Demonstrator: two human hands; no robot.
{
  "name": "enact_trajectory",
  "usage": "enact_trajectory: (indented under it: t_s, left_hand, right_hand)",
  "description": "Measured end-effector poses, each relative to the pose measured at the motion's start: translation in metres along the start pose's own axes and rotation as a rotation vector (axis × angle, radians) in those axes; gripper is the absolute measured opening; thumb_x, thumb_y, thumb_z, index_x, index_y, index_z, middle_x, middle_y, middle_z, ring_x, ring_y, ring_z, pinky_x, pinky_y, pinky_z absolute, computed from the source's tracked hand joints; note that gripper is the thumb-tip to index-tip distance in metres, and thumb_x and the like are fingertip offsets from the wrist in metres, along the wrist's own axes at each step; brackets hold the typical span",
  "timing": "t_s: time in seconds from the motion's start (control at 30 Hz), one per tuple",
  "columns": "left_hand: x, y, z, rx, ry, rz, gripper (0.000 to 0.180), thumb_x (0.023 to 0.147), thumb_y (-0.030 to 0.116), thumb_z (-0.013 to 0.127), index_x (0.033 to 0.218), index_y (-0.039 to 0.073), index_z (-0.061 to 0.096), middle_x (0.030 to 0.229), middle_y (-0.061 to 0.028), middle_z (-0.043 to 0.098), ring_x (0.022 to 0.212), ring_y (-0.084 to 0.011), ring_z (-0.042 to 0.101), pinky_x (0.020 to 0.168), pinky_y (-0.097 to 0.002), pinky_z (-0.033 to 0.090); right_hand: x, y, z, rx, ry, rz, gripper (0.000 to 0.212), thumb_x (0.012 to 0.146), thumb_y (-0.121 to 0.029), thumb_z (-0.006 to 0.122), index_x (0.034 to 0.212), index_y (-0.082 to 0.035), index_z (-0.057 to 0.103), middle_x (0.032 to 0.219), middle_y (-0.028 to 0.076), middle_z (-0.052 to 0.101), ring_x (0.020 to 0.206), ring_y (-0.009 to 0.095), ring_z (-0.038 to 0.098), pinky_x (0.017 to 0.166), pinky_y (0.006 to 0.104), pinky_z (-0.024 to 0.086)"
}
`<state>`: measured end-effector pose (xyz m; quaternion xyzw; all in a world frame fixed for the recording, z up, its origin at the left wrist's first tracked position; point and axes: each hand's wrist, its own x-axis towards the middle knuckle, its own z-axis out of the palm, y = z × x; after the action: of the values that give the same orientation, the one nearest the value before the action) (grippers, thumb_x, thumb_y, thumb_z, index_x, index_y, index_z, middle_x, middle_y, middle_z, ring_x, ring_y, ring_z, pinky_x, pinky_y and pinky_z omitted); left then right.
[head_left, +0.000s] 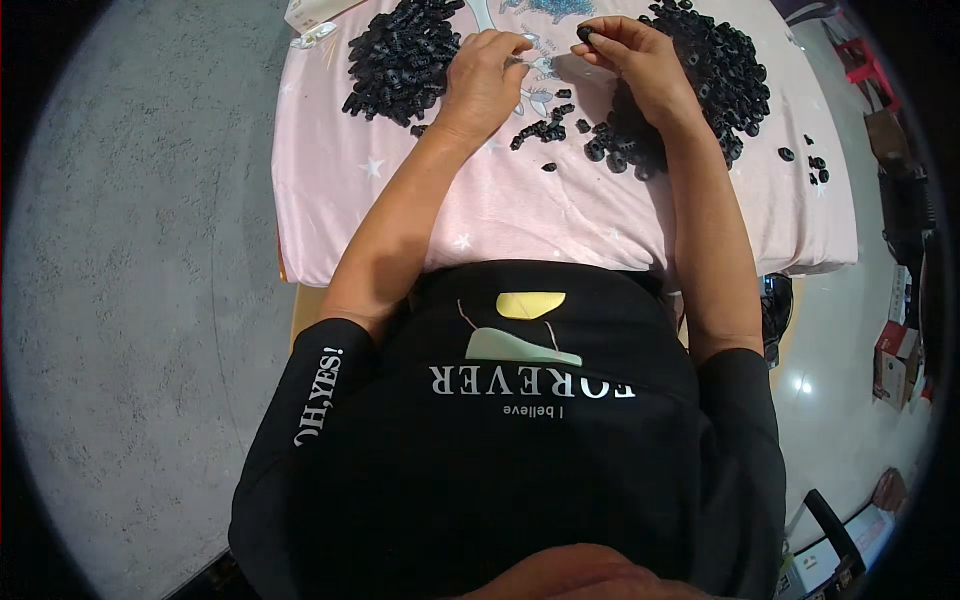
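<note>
Bare skin (585, 577) is showing at the lower edge of the head view, with our black shirt (500, 480) spreading out beyond it. Over the pink cloth (350, 215) (white stars (371, 167) are dotting it), we are pinching a small black part (584, 34) at the fingertips of our right hand (642, 65), just left of a heap of rounded black parts (745, 80). Our left hand (480, 85) is bending its fingers beside a heap of black pieces (400, 60); whether it is holding anything, we cannot tell. Loose black pieces (545, 130) are lying between the heaps.
</note>
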<state>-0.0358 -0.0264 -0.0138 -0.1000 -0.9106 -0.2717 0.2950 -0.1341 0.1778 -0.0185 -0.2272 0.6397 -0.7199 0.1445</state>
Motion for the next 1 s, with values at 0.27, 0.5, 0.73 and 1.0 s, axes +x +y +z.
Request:
enact_trajectory:
  t_s: [0.27,0.5,0.73,1.0]
  left_hand:
    - [-0.003,-0.01,-0.007,0.206,0.06,-0.003,0.015,0.084,0.007,0.066,0.097,0.006,0.072,0.093,-0.0093,0.068,0.089,-0.028,0.063,0.081,-0.0377,0.051]
    - [-0.005,-0.01,-0.012,0.243,0.062,-0.048,0.014,0.084,0.009,0.066,0.096,0.007,0.073,0.094,-0.0092,0.068,0.091,-0.0292,0.062,0.083,-0.0394,0.049]
    - [-0.007,0.003,-0.012,0.106,-0.022,0.011,0.013,0.086,0.008,0.065,0.096,0.005,0.072,0.095,-0.0098,0.068,0.093,-0.0299,0.061,0.087,-0.0384,0.049]
    - [-0.008,0.009,-0.011,0.065,-0.105,0.041,0.013,0.087,0.008,0.064,0.097,0.004,0.072,0.095,-0.0108,0.069,0.094,-0.0295,0.062,0.087,-0.0375,0.049]
  right_hand:
    - [-0.001,-0.001,0.0,-0.024,-0.038,-0.036,0.022,0.096,-0.005,0.062,0.117,0.002,0.064,0.106,0.011,0.07,0.099,0.017,0.07,0.095,0.0257,0.054]
    - [-0.001,0.0,-0.001,-0.049,-0.077,-0.051,0.021,0.096,-0.005,0.062,0.116,0.0,0.064,0.105,0.01,0.07,0.097,0.016,0.07,0.094,0.0266,0.054]
    - [-0.002,-0.003,-0.001,-0.081,-0.029,0.011,0.02,0.098,-0.009,0.062,0.116,-0.001,0.064,0.103,0.009,0.071,0.093,0.014,0.07,0.092,0.0265,0.054]
    - [0.002,0.004,-0.004,0.007,-0.023,-0.038,0.019,0.098,-0.009,0.062,0.115,-0.001,0.065,0.103,0.009,0.071,0.095,0.015,0.07,0.09,0.0259,0.055]
